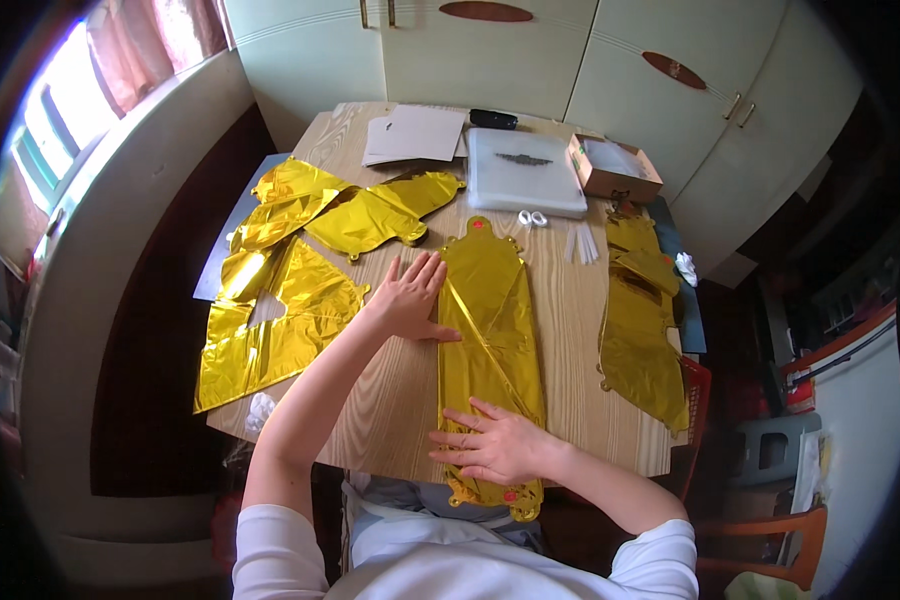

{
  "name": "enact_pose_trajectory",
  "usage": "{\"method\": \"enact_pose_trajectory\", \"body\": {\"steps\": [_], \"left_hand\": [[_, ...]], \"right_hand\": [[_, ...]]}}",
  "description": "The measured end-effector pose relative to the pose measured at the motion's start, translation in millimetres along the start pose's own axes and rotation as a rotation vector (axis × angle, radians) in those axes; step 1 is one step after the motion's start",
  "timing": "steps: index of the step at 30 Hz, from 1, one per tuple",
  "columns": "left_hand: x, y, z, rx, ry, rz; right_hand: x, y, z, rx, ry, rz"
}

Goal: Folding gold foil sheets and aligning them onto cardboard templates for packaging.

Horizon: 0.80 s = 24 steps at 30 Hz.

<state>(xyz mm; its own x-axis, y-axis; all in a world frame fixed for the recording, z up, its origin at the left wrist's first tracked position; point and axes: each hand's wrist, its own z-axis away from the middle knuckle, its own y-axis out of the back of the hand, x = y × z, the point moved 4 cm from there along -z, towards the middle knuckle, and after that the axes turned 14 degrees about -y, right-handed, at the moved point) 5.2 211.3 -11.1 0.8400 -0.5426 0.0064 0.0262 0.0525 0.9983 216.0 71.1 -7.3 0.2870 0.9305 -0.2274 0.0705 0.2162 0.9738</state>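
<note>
A flat gold foil balloon (pixel 490 330) lies lengthwise before me, with small tabs along its ends and a red spot at the far tip. Its near end hangs slightly past the table's front edge. My left hand (pixel 410 298) rests open on its left edge, fingers stretched out and thumb on the foil. Lower down, my right hand (pixel 495 442) presses flat across the near part, fingers spread. More gold foil balloons (pixel 320 290) lie crumpled and overlapping on the left. Another gold foil piece (pixel 640 330) lies along the right side of the table.
On the wooden table (pixel 390 400), a translucent plastic case (pixel 525 175), a cardboard box (pixel 615 170), grey-white sheets (pixel 415 135) and a black object (pixel 493 119) stand at the back. Two white ribbon rolls (pixel 533 219) and clear strips (pixel 581 243) lie nearer. White crumpled bits (pixel 260 411) sit front left.
</note>
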Motion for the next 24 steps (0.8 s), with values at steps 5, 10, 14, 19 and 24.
{"method": "enact_pose_trajectory", "body": {"steps": [5,10,14,19,24], "left_hand": [[34,9,2,0.004,-0.123,-0.154],[62,-6,15,0.130,-0.188,0.043],[44,-7,9,0.160,-0.094,0.028],[24,-5,-1,0.089,-0.005,0.003],[12,-1,-8,0.111,0.033,-0.040]], "right_hand": [[1,2,1,-0.037,-0.005,0.015],[-2,3,1,-0.048,-0.014,0.031],[-3,2,2,-0.040,-0.014,0.037],[-3,3,2,-0.032,-0.010,0.022],[-2,3,2,-0.035,-0.002,0.025]]}}
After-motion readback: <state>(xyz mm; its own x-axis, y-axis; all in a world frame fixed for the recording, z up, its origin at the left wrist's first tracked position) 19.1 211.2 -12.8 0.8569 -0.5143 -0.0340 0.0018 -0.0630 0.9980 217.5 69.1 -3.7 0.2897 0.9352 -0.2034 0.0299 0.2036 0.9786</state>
